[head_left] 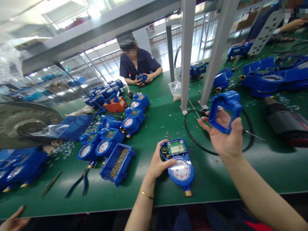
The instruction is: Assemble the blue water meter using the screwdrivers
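Observation:
A blue water meter [181, 163] lies on the green table [154, 134] in front of me, its green display board uncovered and a brass fitting at its near end. My left hand [157, 163] grips the meter's upper left side. My right hand [225, 134] is raised above the table to the right and holds a blue plastic cover frame [226, 110], open side toward me. A thin metal rod sticks out to the right from beneath that hand.
Several assembled blue meters [113, 128], a blue tray of small screws [117, 163], an orange tool [115, 104] and blue pliers [80, 184] lie left. A black cable loop [192, 134] and grey posts [187, 54] stand ahead. A person opposite holds a meter [141, 78]. More blue parts [264, 78] lie right.

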Demonstrator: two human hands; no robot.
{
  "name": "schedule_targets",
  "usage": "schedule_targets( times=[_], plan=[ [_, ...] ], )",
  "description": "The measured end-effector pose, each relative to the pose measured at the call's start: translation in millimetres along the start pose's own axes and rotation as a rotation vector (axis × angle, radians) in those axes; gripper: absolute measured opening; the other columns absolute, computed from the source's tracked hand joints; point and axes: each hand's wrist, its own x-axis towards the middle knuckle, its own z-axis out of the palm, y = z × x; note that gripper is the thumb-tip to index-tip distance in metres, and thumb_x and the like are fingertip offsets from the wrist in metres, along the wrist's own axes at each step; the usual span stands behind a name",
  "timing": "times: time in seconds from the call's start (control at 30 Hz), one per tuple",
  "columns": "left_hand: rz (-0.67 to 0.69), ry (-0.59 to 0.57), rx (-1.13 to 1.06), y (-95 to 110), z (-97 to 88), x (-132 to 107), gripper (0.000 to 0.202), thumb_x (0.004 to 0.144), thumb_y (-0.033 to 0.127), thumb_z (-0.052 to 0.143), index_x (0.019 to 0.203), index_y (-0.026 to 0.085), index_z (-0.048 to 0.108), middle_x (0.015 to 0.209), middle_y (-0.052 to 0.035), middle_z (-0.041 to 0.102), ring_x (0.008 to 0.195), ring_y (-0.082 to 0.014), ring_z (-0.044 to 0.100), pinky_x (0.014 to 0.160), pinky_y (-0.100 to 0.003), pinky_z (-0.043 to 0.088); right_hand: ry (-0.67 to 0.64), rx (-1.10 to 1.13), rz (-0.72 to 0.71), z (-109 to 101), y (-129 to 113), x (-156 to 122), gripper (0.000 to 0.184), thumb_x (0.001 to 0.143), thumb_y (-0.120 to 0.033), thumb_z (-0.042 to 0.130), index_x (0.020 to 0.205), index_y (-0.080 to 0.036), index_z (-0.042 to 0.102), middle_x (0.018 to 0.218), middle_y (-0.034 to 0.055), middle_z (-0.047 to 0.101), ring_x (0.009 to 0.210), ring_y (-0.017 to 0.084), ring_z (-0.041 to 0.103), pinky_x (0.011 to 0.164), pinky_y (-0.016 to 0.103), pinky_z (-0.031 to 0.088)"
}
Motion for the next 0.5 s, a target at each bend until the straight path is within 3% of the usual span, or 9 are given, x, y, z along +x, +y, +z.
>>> schedule_targets(
  times=[0.1, 0.2, 0.27, 0.4, 0.5],
  plan=[
    [-0.019, -0.002, -0.065, 0, 5.0, 0, 0.092, 0.067, 0.044, 0.094, 0.140, 0.022, 0.042, 0.134, -0.0144, 0.066, 0.124, -0.0361, 0.064, 0.111, -0.048, 0.048, 0.134, 0.080, 0.269, -22, -17, 9, 0.069, 0.082, -0.080, 0.055, 0.109, -0.020, 0.074, 0.102, 0.0077, 0.072, 0.084, 0.019, 0.070, 0.077, 0.033, 0.065],
    [-0.002, 0.005, -0.099, 1, 9.1, 3, 0.087, 0.069, 0.043, 0.092, 0.137, 0.022, 0.043, 0.131, -0.0135, 0.068, 0.120, -0.0331, 0.067, 0.106, -0.043, 0.053, 0.326, 0.104, 0.479, -53, -24, 1, 0.070, 0.091, -0.074, 0.041, 0.111, -0.015, 0.075, 0.092, 0.0100, 0.072, 0.072, 0.016, 0.068, 0.064, 0.027, 0.063],
    [-0.002, 0.028, -0.073, 3, 10.6, 5, 0.084, 0.069, 0.043, 0.092, 0.136, 0.021, 0.045, 0.129, -0.0127, 0.069, 0.118, -0.0313, 0.068, 0.105, -0.041, 0.054, 0.415, 0.117, 0.547, -74, -27, -11, 0.072, 0.093, -0.072, 0.037, 0.110, -0.012, 0.074, 0.087, 0.0110, 0.071, 0.070, 0.016, 0.067, 0.062, 0.026, 0.062],
    [-0.060, 0.120, 0.013, 3, 10.3, 9, 0.086, 0.066, 0.048, 0.092, 0.135, 0.021, 0.049, 0.126, -0.0116, 0.071, 0.115, -0.0321, 0.069, 0.102, -0.040, 0.056, 0.476, 0.044, 0.459, -120, -39, -38, 0.075, 0.083, -0.079, 0.048, 0.105, -0.011, 0.072, 0.083, 0.0112, 0.068, 0.072, 0.018, 0.068, 0.067, 0.028, 0.063],
    [-0.117, 0.234, 0.096, -3, 6.5, 13, 0.087, 0.063, 0.054, 0.092, 0.134, 0.024, 0.053, 0.122, -0.0087, 0.072, 0.114, -0.0332, 0.069, 0.099, -0.040, 0.057, 0.655, -0.113, 0.265, -162, -54, -59, 0.058, 0.077, -0.070, 0.064, 0.098, -0.016, 0.067, 0.080, 0.0080, 0.068, 0.066, 0.017, 0.066, 0.060, 0.027, 0.061]
  ],
)
